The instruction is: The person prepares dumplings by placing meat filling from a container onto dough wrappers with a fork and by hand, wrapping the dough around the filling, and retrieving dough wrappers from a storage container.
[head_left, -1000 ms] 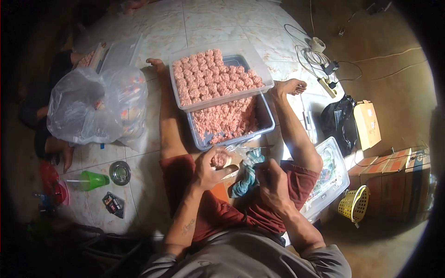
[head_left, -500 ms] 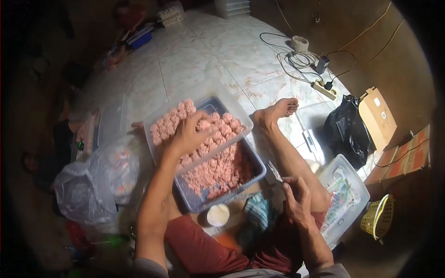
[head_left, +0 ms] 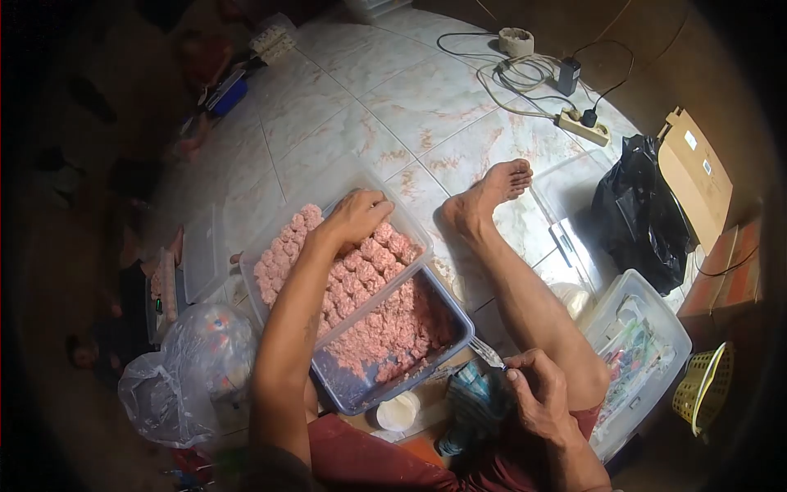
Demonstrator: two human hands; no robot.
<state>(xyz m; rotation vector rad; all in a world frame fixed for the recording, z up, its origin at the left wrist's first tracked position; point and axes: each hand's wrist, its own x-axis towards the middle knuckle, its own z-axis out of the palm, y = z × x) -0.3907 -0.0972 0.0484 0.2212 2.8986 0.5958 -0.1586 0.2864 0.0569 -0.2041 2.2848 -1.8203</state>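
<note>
My left hand point(head_left: 358, 216) reaches into a clear plastic container point(head_left: 337, 180) at its far side. Its fingers curl downward, and whatever sits under them is hidden. Rows of lumpy pink balls point(head_left: 365, 271) fill much of this container, which rests over a blue-grey tub point(head_left: 352, 399). Loose pink crumbly mixture point(head_left: 385, 324) lies in the tub's near part. Right of the tub, my right hand point(head_left: 541, 395) is closed around the handle of a fork point(head_left: 489, 353), whose smeared tines point up and left, apart from the mixture.
Near my lap are a small white tub point(head_left: 398, 412) and a striped cloth point(head_left: 475, 406). A clear bin point(head_left: 648, 361), yellow basket point(head_left: 703, 389) and black bag point(head_left: 643, 213) stand right. A power strip point(head_left: 584, 127) with cables lies beyond my foot; a plastic bag point(head_left: 205, 361) sits left.
My left hand, which showed a pink ball in its fingers, has moved to the container's far side and lower among the balls. My right hand still holds the fork. The view has shifted.
</note>
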